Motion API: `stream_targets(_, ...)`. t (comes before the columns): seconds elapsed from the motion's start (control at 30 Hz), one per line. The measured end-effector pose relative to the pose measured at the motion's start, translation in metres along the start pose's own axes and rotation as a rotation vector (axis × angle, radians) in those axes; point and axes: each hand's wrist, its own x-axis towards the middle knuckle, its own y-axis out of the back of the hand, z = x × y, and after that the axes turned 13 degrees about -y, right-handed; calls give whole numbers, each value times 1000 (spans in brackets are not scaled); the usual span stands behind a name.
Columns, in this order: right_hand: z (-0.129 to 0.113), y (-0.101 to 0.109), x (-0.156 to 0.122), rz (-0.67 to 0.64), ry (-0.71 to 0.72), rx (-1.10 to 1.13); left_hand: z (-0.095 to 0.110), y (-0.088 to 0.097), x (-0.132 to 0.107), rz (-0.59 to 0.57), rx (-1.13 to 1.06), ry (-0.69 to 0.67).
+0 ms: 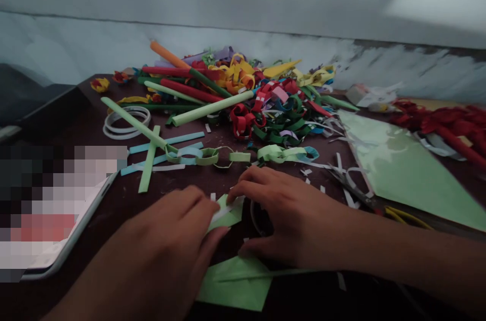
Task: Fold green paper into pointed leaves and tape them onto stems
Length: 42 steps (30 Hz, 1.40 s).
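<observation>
My left hand (163, 240) is closed in a pinch on a folded piece of light green paper (231, 217), which has a whitish strip along it. My right hand (284, 209) touches the far end of that paper with bent fingertips, its thumb held apart from the fingers. In the gap between thumb and fingers shows part of a dark ring-shaped thing (260, 222), maybe a tape roll; the hand hides the rest. Below the hands lies another light green paper piece (239, 283) with a narrow fold or strip across it. Just beyond is a paper chain (207, 156) of green and blue links.
Coloured paper chains and rolled tubes (243, 88) are heaped against the wall. Scissors (353, 184) and a green sheet (410, 169) lie right, red paper (444, 123) farther right. White rings (127, 122) and a blurred-out phone-like device (72, 245) are left.
</observation>
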Motion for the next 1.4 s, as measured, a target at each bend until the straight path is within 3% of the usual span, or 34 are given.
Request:
stream_targets(0.1, 0, 1, -4, 73, 61, 67, -8, 2, 40, -201, -189, 202)
stream_targets(0.2, 3, 4, -7, 138, 110, 142, -13, 6, 60, -305, -409, 312)
stream_targets(0.43, 18, 7, -3, 247, 171, 237, -21, 14, 72, -395, -625, 328)
stream_targets(0.67, 23, 3, 4, 479, 171, 165, -13, 14, 77, -347, -837, 331)
stream_targets(0.93, 24, 5, 9, 522, 121, 168, -9, 10, 80, -186, -862, 378)
stream_targets(1.23, 20, 5, 7, 664, 189, -31, -2, 14, 87, -152, -763, 365)
stream_targets(1.4, 25, 11, 9, 701, 183, 16, 0, 15, 88, -76, -783, 358)
